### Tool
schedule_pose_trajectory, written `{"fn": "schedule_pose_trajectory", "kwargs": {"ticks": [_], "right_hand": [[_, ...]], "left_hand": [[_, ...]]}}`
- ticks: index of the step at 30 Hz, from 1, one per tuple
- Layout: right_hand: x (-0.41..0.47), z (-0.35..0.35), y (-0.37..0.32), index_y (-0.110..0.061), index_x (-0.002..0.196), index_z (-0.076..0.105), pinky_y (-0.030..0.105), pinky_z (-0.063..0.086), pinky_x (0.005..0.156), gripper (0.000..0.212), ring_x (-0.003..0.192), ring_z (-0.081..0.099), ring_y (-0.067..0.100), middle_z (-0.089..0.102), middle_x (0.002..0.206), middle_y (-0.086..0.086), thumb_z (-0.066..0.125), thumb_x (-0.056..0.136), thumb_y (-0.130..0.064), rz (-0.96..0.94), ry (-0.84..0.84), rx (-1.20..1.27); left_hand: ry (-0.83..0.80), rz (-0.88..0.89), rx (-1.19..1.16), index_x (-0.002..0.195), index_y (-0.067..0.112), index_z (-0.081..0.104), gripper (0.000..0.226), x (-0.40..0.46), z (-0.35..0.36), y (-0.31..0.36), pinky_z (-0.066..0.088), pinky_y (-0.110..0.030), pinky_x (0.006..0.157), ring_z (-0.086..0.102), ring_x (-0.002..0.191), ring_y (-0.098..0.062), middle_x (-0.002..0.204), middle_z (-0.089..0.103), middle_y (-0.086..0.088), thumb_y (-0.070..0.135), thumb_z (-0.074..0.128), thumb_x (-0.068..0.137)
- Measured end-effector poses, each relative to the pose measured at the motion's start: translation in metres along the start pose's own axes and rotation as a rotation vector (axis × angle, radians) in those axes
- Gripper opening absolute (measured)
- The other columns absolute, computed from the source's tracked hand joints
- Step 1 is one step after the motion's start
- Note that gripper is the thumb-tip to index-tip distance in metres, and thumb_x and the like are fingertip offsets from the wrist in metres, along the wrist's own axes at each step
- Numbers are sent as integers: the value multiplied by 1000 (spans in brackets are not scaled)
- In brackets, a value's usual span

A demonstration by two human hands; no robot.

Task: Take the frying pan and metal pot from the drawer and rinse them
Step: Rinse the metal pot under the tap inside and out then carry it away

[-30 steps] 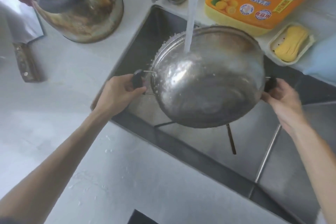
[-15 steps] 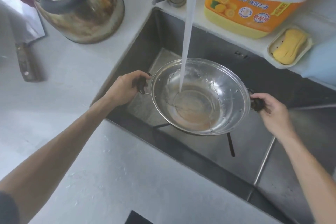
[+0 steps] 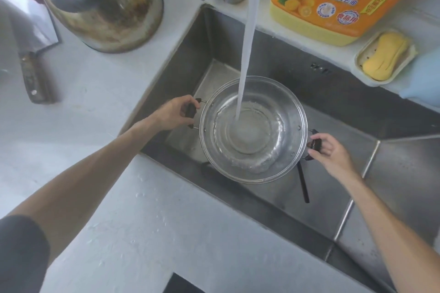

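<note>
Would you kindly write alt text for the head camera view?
Two bare hands, left hand and right hand, hold a metal pot upright by its black side handles over a steel sink while tap water pours into it. A kettle, knife, detergent bottle and soap dish sit on the counter.

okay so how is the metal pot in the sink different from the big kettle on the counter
The metal pot is shallow, open-topped and clean-looking inside; the kettle is tall, closed and brown-stained. The pot is held over the sink by two black side handles, left hand and right hand, under running water; the kettle stands untouched, with one black top handle. Both are shiny metal.
</note>
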State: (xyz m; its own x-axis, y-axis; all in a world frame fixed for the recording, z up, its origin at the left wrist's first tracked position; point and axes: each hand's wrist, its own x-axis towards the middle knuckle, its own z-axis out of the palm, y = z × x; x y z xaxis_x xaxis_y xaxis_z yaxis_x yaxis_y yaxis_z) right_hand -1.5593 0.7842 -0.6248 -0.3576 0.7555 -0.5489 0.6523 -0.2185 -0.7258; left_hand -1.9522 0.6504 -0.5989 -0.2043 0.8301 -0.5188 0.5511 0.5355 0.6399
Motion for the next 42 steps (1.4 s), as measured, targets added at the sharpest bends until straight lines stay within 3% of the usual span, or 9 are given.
{"fn": "schedule_pose_trajectory", "kwargs": {"ticks": [4,14,17,21,27,32,37,40,42], "right_hand": [[10,3,13,-51,82,60,8,48,76,52,70,63,-6,67,96,1,69,79,0,21,-6,-45],[9,0,5,-31,98,60,1,42,67,33,66,62,-2,67,98,5,70,80,-5,34,-48,-61],[9,-1,6,-36,94,60,-1,41,67,34,66,63,-3,68,98,3,71,80,-7,45,-54,-70],[12,-1,6,-37,92,62,-2,41,67,35,67,63,-5,68,99,2,71,79,-6,40,-63,-56],[11,0,5,-33,96,60,-4,39,65,33,71,63,1,65,100,4,70,80,-5,43,-64,-39],[13,-3,5,-37,94,60,9,43,73,33,82,65,14,68,99,1,71,79,-10,28,-95,-74],[14,-4,6,-46,85,60,3,43,70,38,75,65,10,69,93,-5,72,78,-11,30,-86,-108],[13,-3,5,-44,86,59,2,42,70,37,81,66,17,69,94,-2,72,79,-11,42,-86,-115],[15,-4,5,-45,86,60,8,44,73,38,82,66,20,69,95,1,72,78,-9,29,-109,-119]], "left_hand": [[13,-44,94,100,22,59,33,11,10,-8,48,-36,71,49,62,-13,77,57,-3,7,74,74],[-28,-48,247,114,18,58,38,12,15,-9,34,-21,73,55,86,-23,100,59,-6,14,72,79],[201,109,202,122,17,55,44,10,2,11,45,-28,87,61,99,-24,110,64,-8,30,69,82],[626,187,-210,121,21,50,41,21,-40,65,47,-11,75,61,75,6,86,64,12,35,64,85],[657,236,-242,132,12,50,46,61,-68,115,46,-14,66,57,64,10,84,63,11,30,58,90],[787,232,-91,109,6,58,26,68,-64,133,50,-27,75,60,79,-16,91,64,-4,23,52,90],[731,269,225,131,3,41,45,75,-63,145,35,-23,66,51,81,-20,100,59,-9,18,48,88],[585,286,69,150,11,14,73,63,-60,129,45,-26,76,53,88,-19,111,55,-9,21,51,87],[501,264,-35,149,18,19,73,44,-47,102,47,-25,86,53,99,-16,118,51,-6,23,56,86]]}}
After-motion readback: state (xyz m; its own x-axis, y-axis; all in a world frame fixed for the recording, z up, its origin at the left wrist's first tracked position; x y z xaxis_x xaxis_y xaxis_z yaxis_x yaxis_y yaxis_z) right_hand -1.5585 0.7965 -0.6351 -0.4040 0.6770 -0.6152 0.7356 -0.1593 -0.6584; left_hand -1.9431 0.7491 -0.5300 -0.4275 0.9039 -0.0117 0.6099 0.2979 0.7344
